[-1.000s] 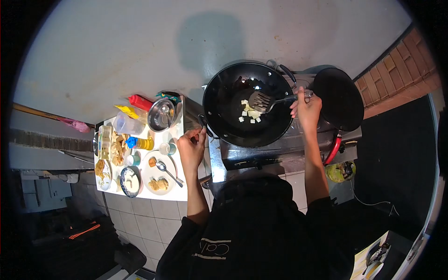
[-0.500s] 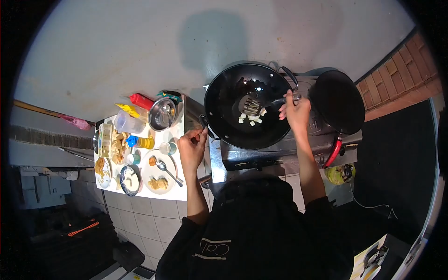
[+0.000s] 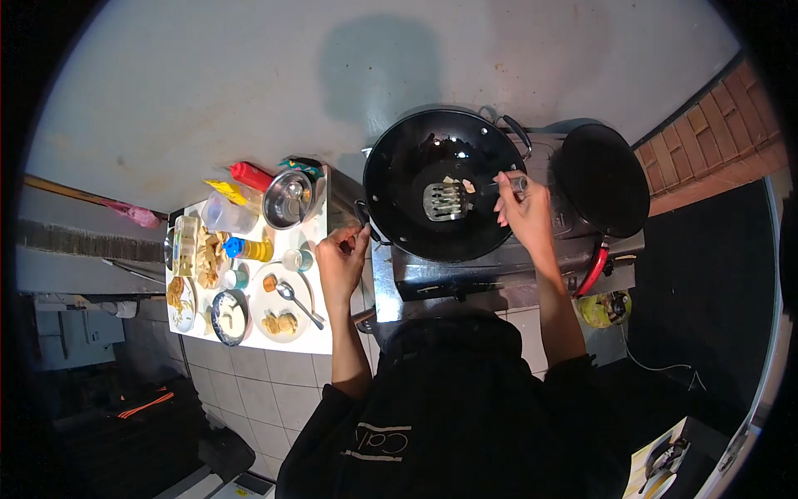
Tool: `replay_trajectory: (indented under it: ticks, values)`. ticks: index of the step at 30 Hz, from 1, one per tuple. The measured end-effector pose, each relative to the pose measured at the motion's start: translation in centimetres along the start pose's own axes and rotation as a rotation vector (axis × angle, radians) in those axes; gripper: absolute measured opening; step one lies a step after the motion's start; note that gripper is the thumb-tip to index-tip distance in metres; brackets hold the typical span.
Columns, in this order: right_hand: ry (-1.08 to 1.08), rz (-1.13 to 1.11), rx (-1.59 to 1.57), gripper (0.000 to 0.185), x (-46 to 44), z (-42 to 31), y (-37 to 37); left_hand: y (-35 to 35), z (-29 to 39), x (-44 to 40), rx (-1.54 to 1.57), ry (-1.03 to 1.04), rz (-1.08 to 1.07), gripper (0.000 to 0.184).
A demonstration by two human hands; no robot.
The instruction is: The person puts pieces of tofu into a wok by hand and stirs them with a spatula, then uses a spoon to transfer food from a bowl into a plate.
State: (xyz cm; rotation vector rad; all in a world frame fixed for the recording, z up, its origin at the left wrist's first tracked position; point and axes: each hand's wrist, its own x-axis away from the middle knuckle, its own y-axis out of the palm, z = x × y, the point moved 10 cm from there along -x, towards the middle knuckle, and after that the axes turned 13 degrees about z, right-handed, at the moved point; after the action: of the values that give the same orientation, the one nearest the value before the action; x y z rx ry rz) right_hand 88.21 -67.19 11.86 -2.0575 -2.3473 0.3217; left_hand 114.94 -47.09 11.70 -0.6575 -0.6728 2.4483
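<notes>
A black wok (image 3: 424, 241) sits on the stove. My left hand (image 3: 341, 258) is closed on the wok's left handle (image 3: 361, 213), at its lower end. In my right hand (image 3: 526, 212) is a slotted spatula (image 3: 445, 202), gripped by its handle over the right rim. Its slotted head lies flat near the middle of the wok. Small pale pieces (image 3: 468, 185) show just beyond the spatula's head; other white pieces appear partly through its slots, the rest hidden beneath it.
A black frying pan (image 3: 600, 179) with a red handle leans right of the wok. On the left, a white table (image 3: 316, 337) bears a metal bowl (image 3: 287, 200), a blue-capped bottle (image 3: 249, 249), a plate (image 3: 291, 331) with a spoon, and a dark bowl (image 3: 229, 318). The wall rises behind the stove.
The spatula's head has turned flatter and now covers most of the white cubes that lay in view below it. My right hand has shifted slightly; my left stays at the handle.
</notes>
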Motion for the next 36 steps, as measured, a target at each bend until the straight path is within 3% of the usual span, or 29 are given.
replay_trajectory:
  ticks: [7,25,36]
  values:
    - [-0.100,0.073,0.109,0.026,-1.3,-1.5,-1.2,-0.1,-0.1,0.1,0.003,0.016,0.015,0.024]
    - [0.064,0.169,0.067,0.034,-2.3,2.5,-2.8,-0.1,0.1,-0.1,0.014,-0.004,0.005,0.022]
    - [-0.118,0.104,0.115,0.030,-1.7,-3.4,-3.2,-0.1,0.1,-0.1,-0.012,-0.020,-0.021,0.024]
